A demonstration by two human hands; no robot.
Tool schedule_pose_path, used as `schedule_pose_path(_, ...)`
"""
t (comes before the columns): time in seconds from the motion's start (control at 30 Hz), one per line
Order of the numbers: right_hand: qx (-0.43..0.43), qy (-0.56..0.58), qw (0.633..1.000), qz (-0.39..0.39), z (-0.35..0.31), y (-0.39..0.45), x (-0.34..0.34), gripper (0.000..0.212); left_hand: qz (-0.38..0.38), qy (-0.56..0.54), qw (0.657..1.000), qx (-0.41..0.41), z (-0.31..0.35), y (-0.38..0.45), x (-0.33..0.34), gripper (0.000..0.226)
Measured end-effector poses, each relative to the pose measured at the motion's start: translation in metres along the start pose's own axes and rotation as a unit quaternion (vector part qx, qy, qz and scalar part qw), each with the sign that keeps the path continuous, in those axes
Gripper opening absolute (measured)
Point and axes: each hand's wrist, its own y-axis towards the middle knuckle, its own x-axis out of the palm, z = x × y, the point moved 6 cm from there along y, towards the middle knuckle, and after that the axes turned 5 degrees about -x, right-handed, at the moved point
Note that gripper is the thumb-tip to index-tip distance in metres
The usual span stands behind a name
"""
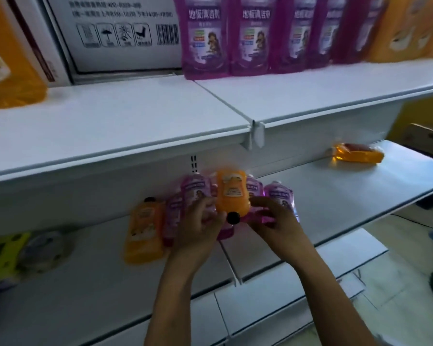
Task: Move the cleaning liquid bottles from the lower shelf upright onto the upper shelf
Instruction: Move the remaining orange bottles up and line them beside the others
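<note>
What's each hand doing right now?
Left hand: grips the orange bottle.
Right hand: fingers curled on a purple bottle.

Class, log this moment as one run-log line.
left hand: grips purple bottle | right hand: grips purple bottle | orange bottle: between hands | upper shelf: unloaded

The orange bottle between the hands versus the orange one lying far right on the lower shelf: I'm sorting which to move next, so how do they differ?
The held orange bottle sits between the left hand and right hand, black cap toward the camera; the far orange bottle lies untouched, alone. The held one rests atop purple bottles; the far one lies flat on the lower shelf. Both hold orange liquid and are not upright.
</note>
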Motion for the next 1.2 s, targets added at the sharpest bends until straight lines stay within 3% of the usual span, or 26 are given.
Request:
schedule_pose_path(0.1, 0.0, 0.009, 1.0, -0.003, 0.019, 0.028, -0.006, 0.029, -0.013, 0.016, 1.0, -0.009, -0.006, 0.01, 0.027, 0.026)
schedule_pose_path(0.23, 0.016, 0.082, 0.996, -0.032, 0.027, 0.074, -0.005, 0.031, 0.007, -0.052, 0.998, 0.02, 0.002, 0.019, 0.046, 0.041)
schedule_pose_path(0.47, -0.005, -0.128, 0.984, -0.12, 0.026, 0.162, 0.03, 0.047, 0.069, 0.062, 0.994, 0.051, 0.009, 0.029, 0.073, 0.06)
schedule_pose_path(0.6, -0.002, -0.165, 0.972, -0.166, 0.033, 0.182, 0.045, 0.05, 0.085, 0.13, 0.987, 0.026, -0.002, 0.028, 0.09, 0.074)
schedule_pose_path(0.73, -0.035, -0.255, 0.954, -0.156, 0.037, 0.173, 0.041, 0.049, 0.1, 0.156, 0.983, 0.013, -0.012, 0.029, 0.092, 0.099)
schedule_pose_path(0.83, -0.073, -0.319, 0.931, -0.162, 0.043, 0.158, 0.02, 0.042, 0.101, 0.204, 0.974, 0.005, -0.012, 0.037, 0.089, 0.105)
schedule_pose_path(0.93, -0.046, -0.275, 0.948, -0.154, 0.05, 0.139, -0.006, 0.04, 0.117, 0.259, 0.959, 0.001, -0.011, 0.042, 0.09, 0.104)
schedule_pose_path(1.03, -0.028, -0.263, 0.954, -0.144, 0.058, 0.117, -0.027, 0.057, 0.137, 0.269, 0.953, -0.003, -0.007, 0.046, 0.093, 0.104)
schedule_pose_path(1.2, -0.024, -0.238, 0.966, -0.094, 0.061, 0.086, -0.049, 0.066, 0.103, 0.288, 0.952, -0.025, -0.012, 0.056, 0.097, 0.112)
